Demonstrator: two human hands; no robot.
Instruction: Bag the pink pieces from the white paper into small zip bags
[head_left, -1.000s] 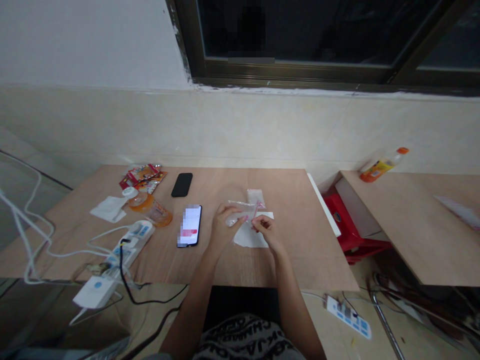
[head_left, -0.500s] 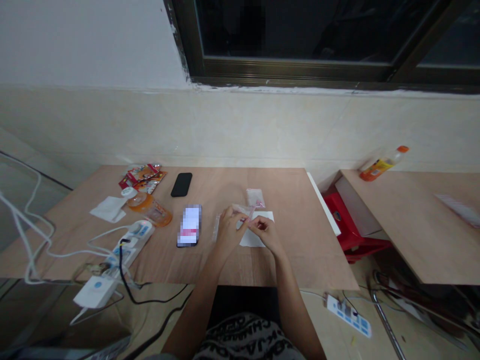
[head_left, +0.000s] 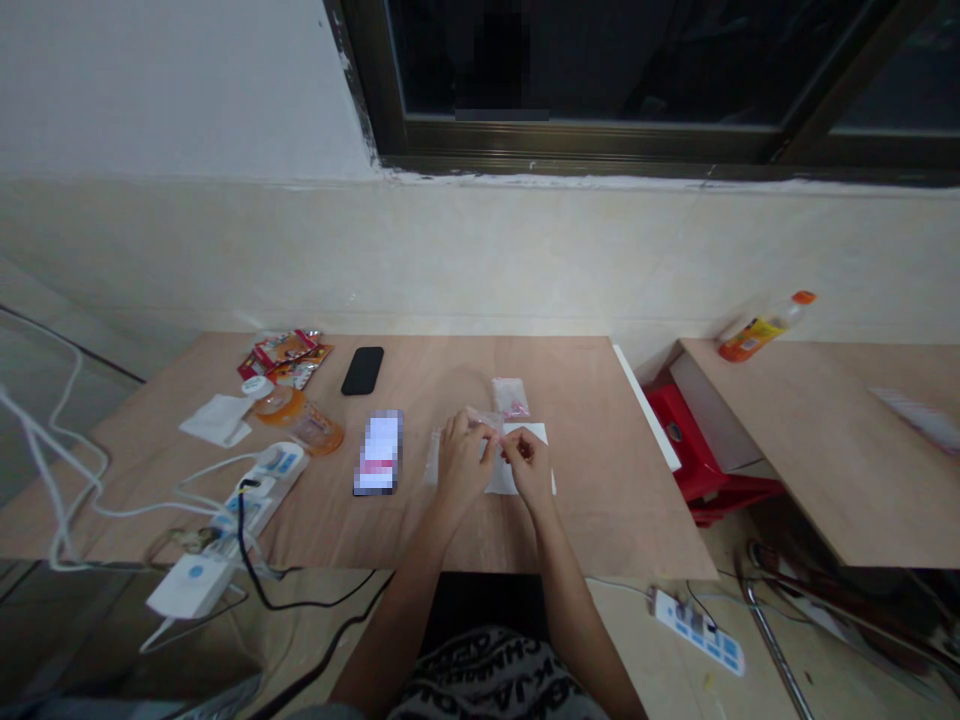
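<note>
Head view: left hand [head_left: 461, 462] and right hand [head_left: 527, 465] closed in pinch on small clear bag [head_left: 481, 417] above wooden table [head_left: 600, 520], fingertips close together. Second small bag [head_left: 511, 397] lay at 12 o'clock, white paper [head_left: 525, 435] under right hand, blurred phone [head_left: 379, 452] at 9 o'clock.

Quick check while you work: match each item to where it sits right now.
Items:
1. black phone
2. small plastic bag
3. bottle with an orange cap
4. red plastic stool

Places:
A. between the desk and the side table
B. beside the snack wrappers
C. lying on the side table
D. on the desk, just behind the white paper

Pairs: 1-B, 2-D, 3-C, 4-A
</note>
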